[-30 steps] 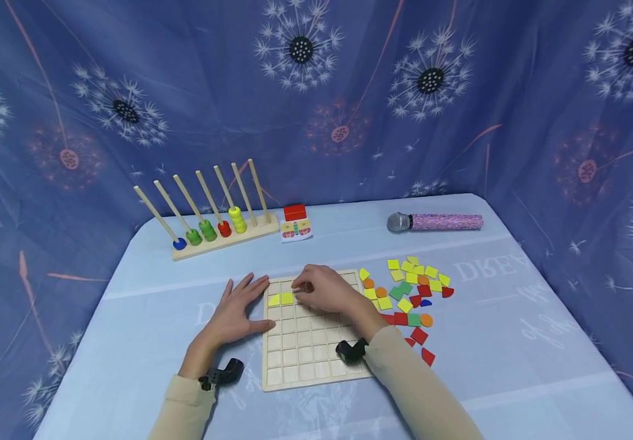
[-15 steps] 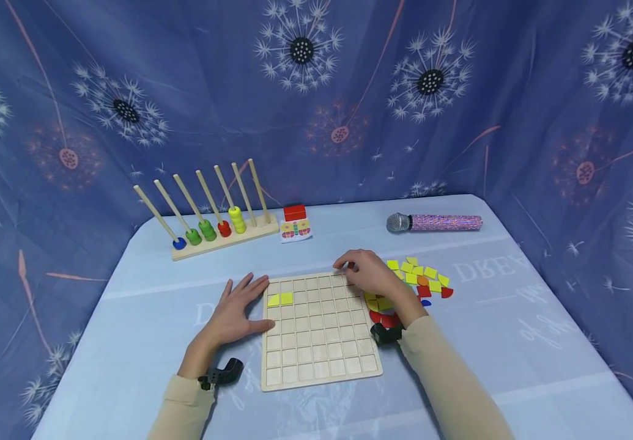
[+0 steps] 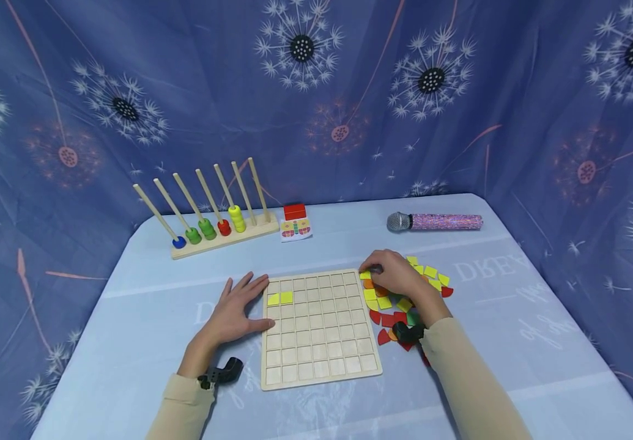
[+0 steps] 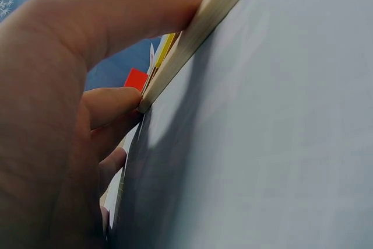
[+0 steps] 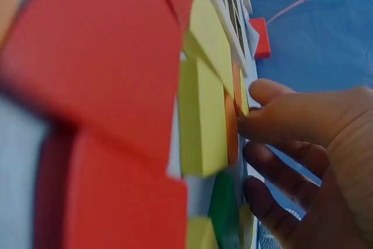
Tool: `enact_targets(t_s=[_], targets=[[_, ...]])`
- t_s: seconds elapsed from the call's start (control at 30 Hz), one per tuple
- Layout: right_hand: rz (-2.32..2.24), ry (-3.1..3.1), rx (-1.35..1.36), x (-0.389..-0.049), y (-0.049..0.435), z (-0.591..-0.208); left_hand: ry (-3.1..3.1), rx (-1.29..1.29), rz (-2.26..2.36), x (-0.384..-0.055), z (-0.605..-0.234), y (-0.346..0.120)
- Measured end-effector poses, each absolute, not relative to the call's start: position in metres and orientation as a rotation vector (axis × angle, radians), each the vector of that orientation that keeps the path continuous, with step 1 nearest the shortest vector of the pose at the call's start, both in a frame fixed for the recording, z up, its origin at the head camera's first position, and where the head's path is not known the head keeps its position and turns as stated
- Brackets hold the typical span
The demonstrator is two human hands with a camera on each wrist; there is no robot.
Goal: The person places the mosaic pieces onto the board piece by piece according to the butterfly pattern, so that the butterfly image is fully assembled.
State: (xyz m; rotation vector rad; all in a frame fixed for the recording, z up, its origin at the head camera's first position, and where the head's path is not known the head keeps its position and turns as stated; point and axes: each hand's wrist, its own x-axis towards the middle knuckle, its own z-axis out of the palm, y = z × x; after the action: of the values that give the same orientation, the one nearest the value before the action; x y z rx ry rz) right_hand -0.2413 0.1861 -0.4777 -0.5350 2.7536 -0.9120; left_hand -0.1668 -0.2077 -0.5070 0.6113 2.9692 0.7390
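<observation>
A wooden grid board (image 3: pixel 322 333) lies on the table, with two yellow tiles (image 3: pixel 286 297) in its upper left cells. My left hand (image 3: pixel 235 315) rests at the board's left edge with fingers spread. Its thumb (image 4: pixel 145 7) touches the edge and its index finger is at the far corner. My right hand (image 3: pixel 393 273) is at the far left of a spread of coloured tiles (image 3: pixel 384 302). Its thumb and index finger (image 5: pixel 269 90) pinch at a yellow quarter-round tile (image 3: pixel 366 275), close by the board's upper right corner. The other fingers are curled loosely.
At the back left stands a wooden bead frame (image 3: pixel 222 241) with upright pegs. Beside it are a red block (image 3: pixel 295 211) and a butterfly picture card (image 3: pixel 296 230). A glittery pink microphone (image 3: pixel 437 222) lies at the back right. A patterned cloth hangs behind the table.
My right hand has moved right from over the board to the tiles, and its fingers are now at a yellow tile. The left hand has stayed in place.
</observation>
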Motion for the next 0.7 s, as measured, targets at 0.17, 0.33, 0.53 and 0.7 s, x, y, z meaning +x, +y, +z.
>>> enact_targets(t_s=[0.17, 0.33, 0.53, 0.7], targets=[[-0.849, 2.729, -0.545, -0.236, 0.190, -0.476, 2.975, 0.617, 0.741, -0.167, -0.508, -0.208], [-0.838, 2.748, -0.564, -0.236, 0.184, -0.476, 2.975, 0.618, 0.746, -0.167, -0.508, -0.209], [-0.781, 2.785, -0.551, -0.240, 0.179, -0.477, 2.970, 0.615, 0.745, -0.168, -0.508, -0.208], [-0.798, 2.824, -0.501, -0.238, 0.175, -0.474, 2.959, 0.602, 0.752, -0.168, -0.507, -0.208]])
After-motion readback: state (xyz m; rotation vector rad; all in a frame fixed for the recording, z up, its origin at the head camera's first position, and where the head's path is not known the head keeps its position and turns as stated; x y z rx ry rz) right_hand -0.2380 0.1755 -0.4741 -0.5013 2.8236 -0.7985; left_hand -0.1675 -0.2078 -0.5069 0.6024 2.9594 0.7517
